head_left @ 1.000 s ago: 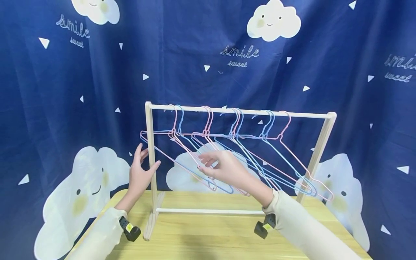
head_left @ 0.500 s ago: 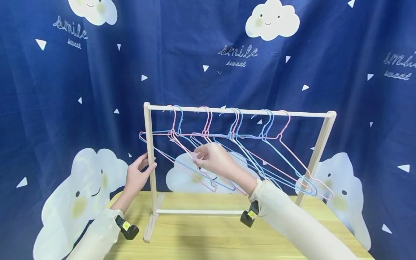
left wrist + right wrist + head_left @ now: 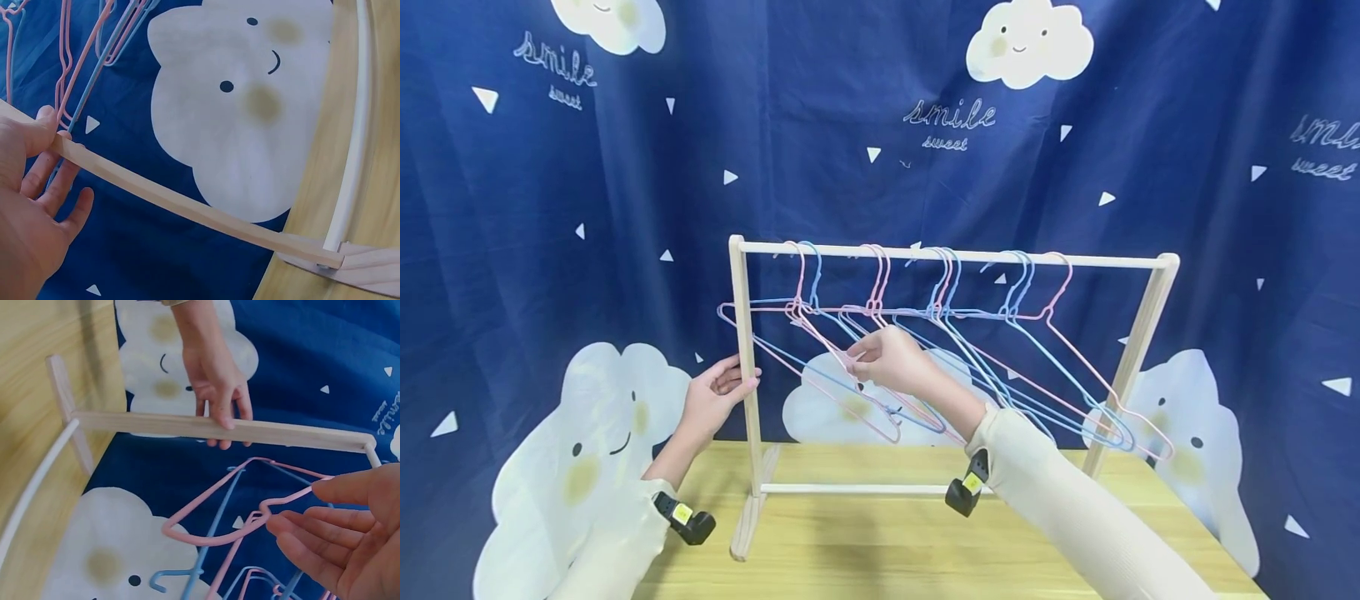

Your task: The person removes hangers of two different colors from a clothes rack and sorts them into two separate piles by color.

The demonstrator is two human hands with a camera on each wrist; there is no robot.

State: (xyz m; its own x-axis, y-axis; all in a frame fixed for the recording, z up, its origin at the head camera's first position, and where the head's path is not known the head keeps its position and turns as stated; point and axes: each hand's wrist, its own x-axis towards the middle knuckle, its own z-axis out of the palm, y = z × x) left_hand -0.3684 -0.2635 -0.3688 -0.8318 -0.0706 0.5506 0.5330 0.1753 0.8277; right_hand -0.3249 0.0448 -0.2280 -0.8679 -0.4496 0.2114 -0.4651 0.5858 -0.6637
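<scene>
Grip state, right hand (image 3: 891,360): thumb and fingertips (image 3: 294,532) pinch the wire of a pink hanger (image 3: 237,515) at the bend near its shoulder, with the remaining fingers only loosely curled. That pink hanger hangs from the top rail (image 3: 955,256) of a small wooden clothes rack, its hook above the grip and its long lower arm sloping down below it. Grip state, left hand (image 3: 711,398): fingers are curled round the left post (image 3: 742,350) of the rack, thumb on the near face and fingers behind, about halfway up the post; the left wrist view shows the post crossing the fingers (image 3: 47,181).

Just beside the right-hand grip, on both sides, hang more wire hangers, pink and blue (image 3: 1022,350), crowded together and overlapping; most of them extend to the right of the grip toward the right post (image 3: 1138,350). Below both grips, the rack's white lower crossbar (image 3: 857,489) joins the two posts, and the left foot (image 3: 747,521) stands on the light wooden surface (image 3: 865,550). A small black camera (image 3: 685,523) is strapped under the left wrist, and another (image 3: 964,492) under the right wrist; both forearms wear cream sleeves (image 3: 1075,517).

Beyond the rack, a dark blue curtain (image 3: 820,125) printed with smiling white clouds fills the background.
</scene>
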